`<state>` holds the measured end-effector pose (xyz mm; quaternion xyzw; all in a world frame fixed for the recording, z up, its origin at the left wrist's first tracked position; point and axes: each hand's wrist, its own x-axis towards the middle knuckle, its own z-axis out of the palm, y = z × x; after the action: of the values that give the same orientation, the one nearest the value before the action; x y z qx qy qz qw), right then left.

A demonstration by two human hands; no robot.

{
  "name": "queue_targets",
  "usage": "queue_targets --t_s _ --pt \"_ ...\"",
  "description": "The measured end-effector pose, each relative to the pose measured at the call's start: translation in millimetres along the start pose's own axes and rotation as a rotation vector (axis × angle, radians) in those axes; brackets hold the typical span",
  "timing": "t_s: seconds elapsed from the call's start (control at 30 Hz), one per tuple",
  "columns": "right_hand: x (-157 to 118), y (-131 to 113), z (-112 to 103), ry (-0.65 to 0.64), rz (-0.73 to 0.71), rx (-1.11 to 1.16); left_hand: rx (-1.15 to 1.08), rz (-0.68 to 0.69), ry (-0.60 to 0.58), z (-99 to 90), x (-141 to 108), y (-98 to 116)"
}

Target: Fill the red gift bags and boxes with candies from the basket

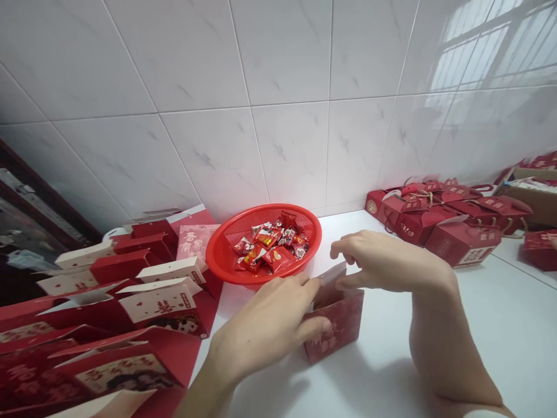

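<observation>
the red box (343, 325) lies between both hands: the left hand (272, 325) clamps its left end, its long side runs rightward beneath the right hand (383, 261), whose thumb and fingers are apart.

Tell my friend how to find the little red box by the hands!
Start at the white tabletop and find the round red basket of wrapped packets. Just nearer the camera, between the left hand and the right hand, stands a small red box, open at the top. It stands by itself, while other boxes crowd together at both sides.
</observation>
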<state>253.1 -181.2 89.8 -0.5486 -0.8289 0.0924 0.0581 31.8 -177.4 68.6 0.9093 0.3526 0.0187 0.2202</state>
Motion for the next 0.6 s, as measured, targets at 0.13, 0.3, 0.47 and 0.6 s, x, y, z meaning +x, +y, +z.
queue_targets --t_s 0.13,0.3,0.47,0.6 --pt "6 5 3 -0.016 0.022 0.0 0.058 -0.024 -0.018 -0.8 3 -2" --pt "5 16 12 -0.113 -0.118 0.199 0.052 0.014 -0.003 0.4 6 -4" --pt "-3 42 33 -0.137 -0.223 0.629 -0.13 0.11 -0.014 -3.5 7 -9" --pt "-9 66 68 -0.077 -0.269 0.966 -0.311 0.103 0.187 -19.6 31 -45"
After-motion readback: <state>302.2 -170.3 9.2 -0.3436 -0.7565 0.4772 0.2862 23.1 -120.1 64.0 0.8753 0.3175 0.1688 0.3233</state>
